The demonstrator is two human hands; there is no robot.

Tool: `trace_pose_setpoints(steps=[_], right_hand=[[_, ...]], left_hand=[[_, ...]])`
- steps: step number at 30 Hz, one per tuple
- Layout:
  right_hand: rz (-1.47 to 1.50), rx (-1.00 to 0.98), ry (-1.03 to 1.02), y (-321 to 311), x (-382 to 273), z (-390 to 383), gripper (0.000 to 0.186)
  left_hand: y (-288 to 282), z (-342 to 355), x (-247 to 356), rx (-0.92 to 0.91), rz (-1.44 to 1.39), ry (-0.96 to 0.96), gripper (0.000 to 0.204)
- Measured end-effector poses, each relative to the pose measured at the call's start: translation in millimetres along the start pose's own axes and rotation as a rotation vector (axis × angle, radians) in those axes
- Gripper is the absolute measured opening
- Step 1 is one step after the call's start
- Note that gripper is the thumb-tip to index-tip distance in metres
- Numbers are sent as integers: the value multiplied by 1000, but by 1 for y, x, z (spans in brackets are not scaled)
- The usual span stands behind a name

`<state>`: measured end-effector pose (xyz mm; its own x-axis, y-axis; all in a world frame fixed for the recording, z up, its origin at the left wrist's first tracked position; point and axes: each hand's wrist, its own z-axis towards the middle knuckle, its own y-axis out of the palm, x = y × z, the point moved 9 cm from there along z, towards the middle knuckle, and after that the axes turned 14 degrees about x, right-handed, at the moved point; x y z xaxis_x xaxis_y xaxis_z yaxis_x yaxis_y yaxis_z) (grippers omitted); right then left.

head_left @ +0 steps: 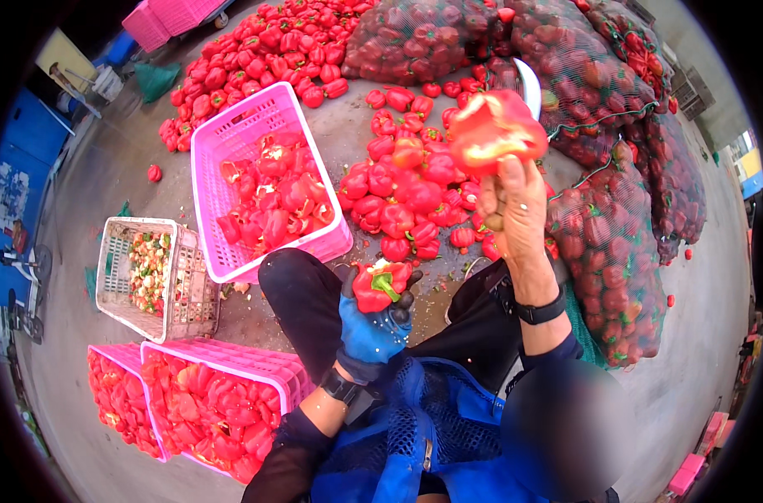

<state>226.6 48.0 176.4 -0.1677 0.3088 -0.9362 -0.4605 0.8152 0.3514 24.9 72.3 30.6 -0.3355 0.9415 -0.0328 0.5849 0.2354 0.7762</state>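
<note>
My left hand (371, 331), in a blue glove with dark fingertips, is closed around a red bell pepper piece (373, 289) with its green stem facing up. Raised to the right, my bare right hand (516, 205) grips a cut red bell pepper (495, 134), its pale inside partly showing. Something small and brownish shows among the right fingers, but I cannot make out what it is. Whole red bell peppers (398, 220) lie loose on the floor just beyond my knees. Left of them stands a pink crate (341, 239) partly filled with cut pepper pieces.
A whitish crate (199, 289) at left holds pepper cores. Below it, pink crates (272, 369) are heaped with cut peppers. Full mesh sacks (612, 251) of peppers line the right and far side. A large pepper pile (256, 63) lies far left. A curved white edge (528, 88) shows behind the raised pepper.
</note>
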Motion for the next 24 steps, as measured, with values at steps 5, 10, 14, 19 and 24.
trace_pose_setpoints(steps=[5, 10, 14, 19, 24], right_hand=[[-717, -472, 93, 62, 32, -40, 58], [-586, -608, 183, 38, 85, -86, 59], [-492, -494, 377, 16, 93, -88, 47], [-622, -367, 171, 1, 110, -93, 37], [-692, -436, 350, 0, 110, -97, 35]], left_hand=[[3, 0, 29, -48, 270, 229, 57], [2, 11, 37, -5, 485, 303, 58], [10, 6, 45, 27, 762, 538, 56], [33, -6, 37, 29, 966, 858, 52], [17, 5, 40, 64, 1010, 884, 42]])
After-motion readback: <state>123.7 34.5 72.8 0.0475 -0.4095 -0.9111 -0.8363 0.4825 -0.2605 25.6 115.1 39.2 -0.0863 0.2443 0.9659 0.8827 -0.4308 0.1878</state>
